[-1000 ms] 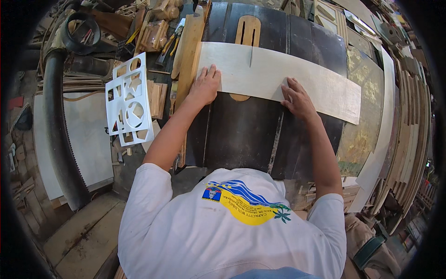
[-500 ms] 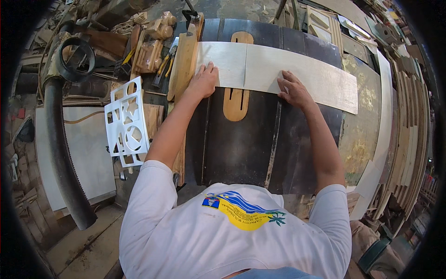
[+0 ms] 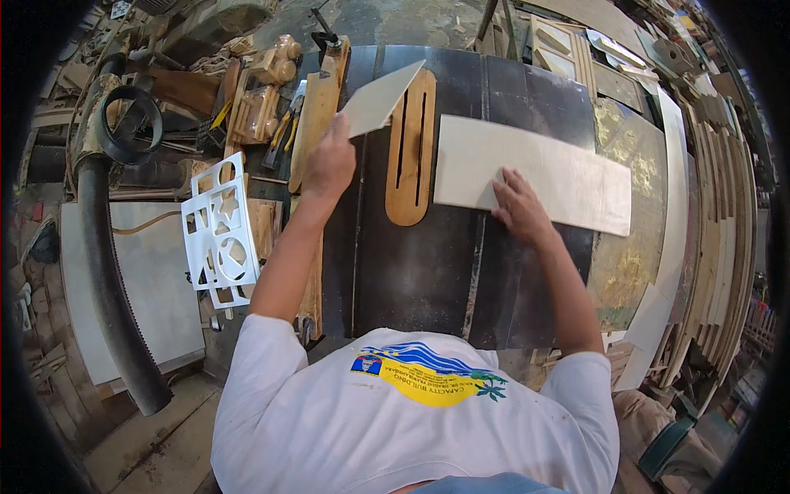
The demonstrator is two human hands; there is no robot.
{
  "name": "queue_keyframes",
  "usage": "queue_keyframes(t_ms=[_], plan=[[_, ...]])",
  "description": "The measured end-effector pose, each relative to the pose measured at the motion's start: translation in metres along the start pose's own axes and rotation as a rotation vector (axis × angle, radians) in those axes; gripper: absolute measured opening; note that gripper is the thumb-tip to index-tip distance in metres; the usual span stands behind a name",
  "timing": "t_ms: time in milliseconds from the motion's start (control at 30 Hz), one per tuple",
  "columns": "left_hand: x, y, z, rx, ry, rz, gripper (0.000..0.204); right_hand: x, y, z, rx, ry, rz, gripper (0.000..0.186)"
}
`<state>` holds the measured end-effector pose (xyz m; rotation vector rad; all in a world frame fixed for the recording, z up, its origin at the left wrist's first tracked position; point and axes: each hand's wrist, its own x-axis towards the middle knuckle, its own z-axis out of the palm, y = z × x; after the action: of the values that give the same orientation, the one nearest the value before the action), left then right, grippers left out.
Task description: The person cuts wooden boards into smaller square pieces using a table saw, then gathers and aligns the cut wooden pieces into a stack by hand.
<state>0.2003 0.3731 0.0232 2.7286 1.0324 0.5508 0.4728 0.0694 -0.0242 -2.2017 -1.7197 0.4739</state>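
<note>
left hand (image 3: 331, 161) pinches a short flat pale-wood piece (image 3: 383, 99); spread right hand (image 3: 522, 207) rests on a long flat pale-wood panel (image 3: 539, 165); both likely light, stiff, best edge-held.

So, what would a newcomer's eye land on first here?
Probably the small pale panel tilted up in the left hand, above the dark tabletop. Next, the longer pale board under the right hand, with the slotted wooden insert between the two pieces. Left of the tabletop, the white sheet with cut-out shapes stands out.
</note>
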Motion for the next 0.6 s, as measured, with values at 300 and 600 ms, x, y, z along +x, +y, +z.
queue_keyframes(t_ms=[300, 600], plan=[[-0.109, 0.123, -0.076, -0.289, 0.018, 0.444, 0.043, -0.152, -0.110, 0.001, 1.429, 0.221, 0.398, 0.093], [-0.180, 0.254, -0.033, -0.549, -0.321, 0.699, 0.045, -0.272, -0.033, -0.035, 1.315, 1.470, 0.983, 0.039]])
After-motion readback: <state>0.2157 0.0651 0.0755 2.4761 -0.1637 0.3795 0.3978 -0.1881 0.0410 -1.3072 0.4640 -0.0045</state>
